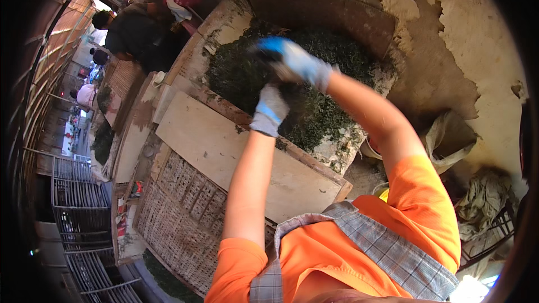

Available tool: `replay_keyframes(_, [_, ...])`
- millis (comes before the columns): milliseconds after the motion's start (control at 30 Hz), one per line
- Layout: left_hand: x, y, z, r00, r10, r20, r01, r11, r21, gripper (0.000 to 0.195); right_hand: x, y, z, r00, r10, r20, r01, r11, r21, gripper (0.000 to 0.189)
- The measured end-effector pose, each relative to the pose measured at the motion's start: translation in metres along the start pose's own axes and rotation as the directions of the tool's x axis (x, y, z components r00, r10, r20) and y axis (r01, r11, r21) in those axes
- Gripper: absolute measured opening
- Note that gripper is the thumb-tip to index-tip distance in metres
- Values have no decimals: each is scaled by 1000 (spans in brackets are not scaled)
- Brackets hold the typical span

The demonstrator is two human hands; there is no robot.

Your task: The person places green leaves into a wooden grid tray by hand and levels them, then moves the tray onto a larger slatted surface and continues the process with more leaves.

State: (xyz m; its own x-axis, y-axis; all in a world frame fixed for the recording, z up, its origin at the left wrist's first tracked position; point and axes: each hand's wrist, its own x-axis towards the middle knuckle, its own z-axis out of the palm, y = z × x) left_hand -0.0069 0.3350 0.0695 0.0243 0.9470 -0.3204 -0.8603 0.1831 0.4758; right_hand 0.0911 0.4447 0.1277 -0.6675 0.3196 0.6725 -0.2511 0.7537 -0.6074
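Note:
Dark green shredded leaves lie heaped in a basin with a rough, pale rim. My left hand, in a grey and blue work glove, is low over the near side of the heap; its fingers are lost among dark leaves and blur. Farther in, my right hand, gloved in white and blue, is blurred by motion above the leaves. Whether either hand grips any leaves cannot be made out. Between the basin and my body lies a pale board with a wooden edge strip.
A woven bamboo tray lies to the left of the board. Beyond, a person in dark clothes bends near another station. A peeling wall rises on the right, above an open sack and a crumpled cloth.

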Motion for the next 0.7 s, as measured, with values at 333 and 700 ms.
replay_keyframes(333, [-41,51,14,972,147,-185,-83,946,314,23,-67,-16,74,902,333,275,-107,789,-605,58])
replay_keyframes(700, [-235,282,142,762,634,128,-316,193,929,35,-165,58,125,807,511,296,-335,809,-484,47])
